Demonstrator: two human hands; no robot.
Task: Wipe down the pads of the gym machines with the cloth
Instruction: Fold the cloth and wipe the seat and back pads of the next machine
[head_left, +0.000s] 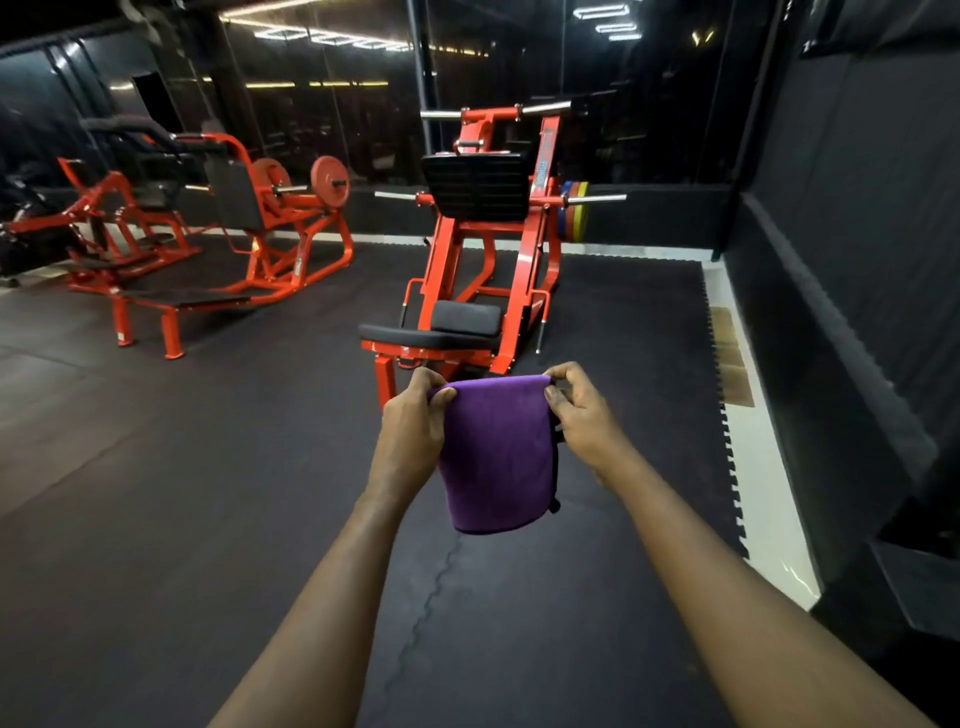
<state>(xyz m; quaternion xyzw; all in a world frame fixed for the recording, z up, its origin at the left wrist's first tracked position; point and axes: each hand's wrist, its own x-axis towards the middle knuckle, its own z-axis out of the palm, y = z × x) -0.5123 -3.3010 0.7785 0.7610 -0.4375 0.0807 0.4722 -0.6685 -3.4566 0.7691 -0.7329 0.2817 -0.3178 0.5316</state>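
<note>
A purple cloth (497, 457) hangs folded in front of me, held at its top edge by both hands. My left hand (413, 421) pinches the top left corner and my right hand (582, 410) pinches the top right corner. Just beyond the cloth stands a red leg-press machine (488, 244) with a black seat pad (465, 318), a lower black pad (415, 335) and a black footplate (475, 184). Neither hand touches the machine.
A second red machine (218, 228) with black pads and red weight plates stands at the left. Black rubber floor mats (208, 519) cover the ground. A dark padded wall (852, 260) runs along the right, with a white floor strip beside it. Coloured plates (574, 200) hang behind the leg press.
</note>
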